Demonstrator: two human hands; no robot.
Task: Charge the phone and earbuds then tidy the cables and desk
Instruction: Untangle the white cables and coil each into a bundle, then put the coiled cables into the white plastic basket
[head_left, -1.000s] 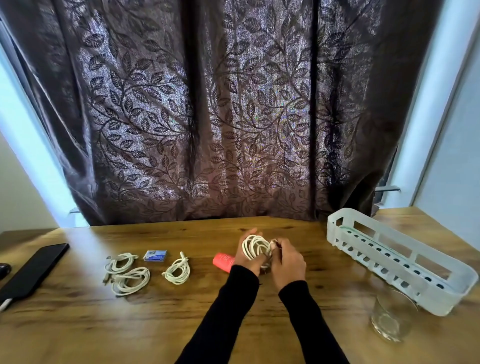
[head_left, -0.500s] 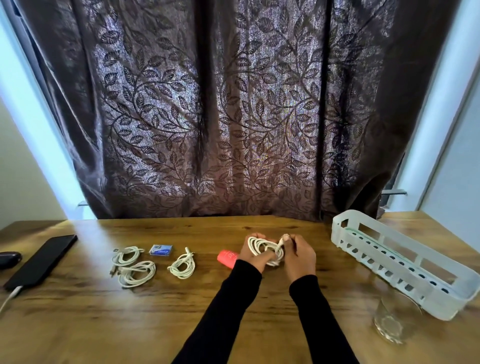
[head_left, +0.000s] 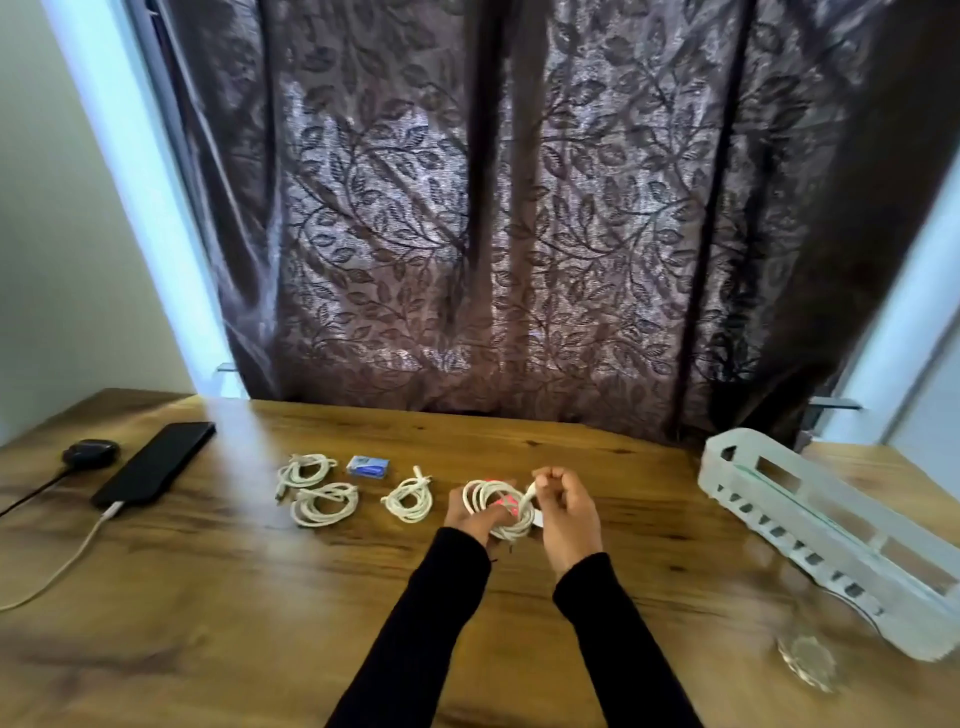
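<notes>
- Cables sit in a row across the wooden table (head_left: 218, 613), and I place everything else from the white cable coil (head_left: 496, 506) in my hands, near the table's middle.
- Behind that coil, along the far edge, hangs a dark leaf-patterned curtain (head_left: 519, 234).
- Well right of the coil lies a long white slotted basket (head_left: 826, 535), running toward the near right corner.
- Well left of the coil lies the black phone (head_left: 156, 462), face up, with a white charging cable (head_left: 62, 566) plugged into its near end.
- Beyond the phone, farther left still, is the dark earbuds case (head_left: 89, 453), with a dark lead (head_left: 31, 496) running from it.
- Near right of the coil, beside the basket, stands a clear glass (head_left: 808, 662), blurred.
- Left of the coil lie three more bundled white cables: one (head_left: 410, 499) just beside it, two (head_left: 324, 504) (head_left: 304, 470) farther on.
- My left hand (head_left: 475, 519) has its grip curled through the coil, holding the loops together.
- My right hand (head_left: 566, 512) pinches the coil's loose plug end (head_left: 530, 493) between fingertips, just beside the loops.
- A small blue box (head_left: 367, 466) rests behind the bundles.
- Something pink (head_left: 506, 503) shows through the coil.
</notes>
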